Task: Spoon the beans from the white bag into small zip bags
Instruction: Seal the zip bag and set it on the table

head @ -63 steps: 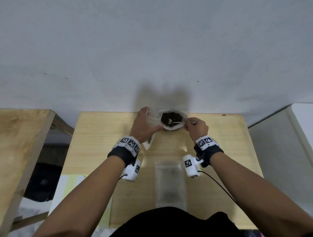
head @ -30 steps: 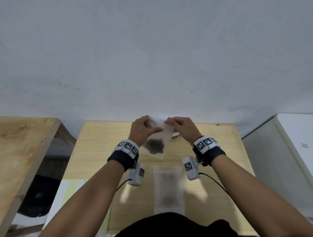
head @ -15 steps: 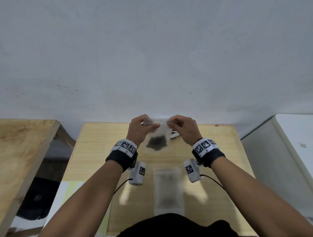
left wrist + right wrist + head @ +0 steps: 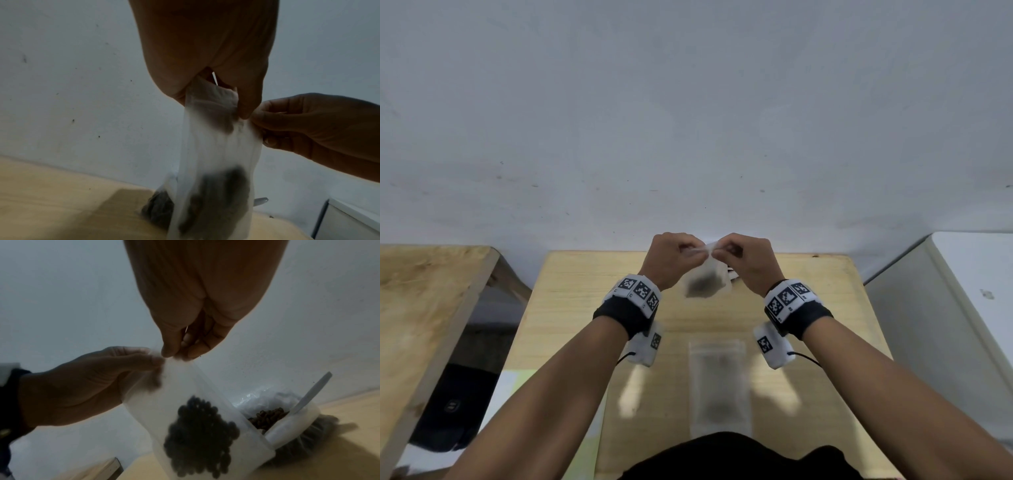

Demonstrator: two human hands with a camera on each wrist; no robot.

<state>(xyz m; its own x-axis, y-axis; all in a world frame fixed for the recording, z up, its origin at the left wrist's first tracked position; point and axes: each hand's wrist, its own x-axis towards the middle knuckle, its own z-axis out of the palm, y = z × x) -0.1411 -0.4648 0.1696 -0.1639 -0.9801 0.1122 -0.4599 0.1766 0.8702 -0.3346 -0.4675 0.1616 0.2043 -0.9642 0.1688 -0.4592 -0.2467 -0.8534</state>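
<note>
On the desk: everything sits on a pale wooden top against a white wall.
Desk [image 4: 571,308]: its far edge meets the wall; a second wooden top stands off its left side.
White bag [image 4: 287,423]: at the far edge, near the middle, mouth open, brown beans inside.
Flat zip bag [image 4: 719,383]: lies at the near edge, middle, a few dark beans at its lower end.
Held zip bag [image 4: 705,282]: hangs in the air above the far half, beans [image 4: 201,431] heaped at its bottom.
Spoon [image 4: 312,392]: white handle leans out of the white bag.
Left hand [image 4: 671,260]: thumb and fingers pinch the held bag's top strip.
Right hand [image 4: 746,262]: fingertips pinch the same strip, just beside the left.
</note>
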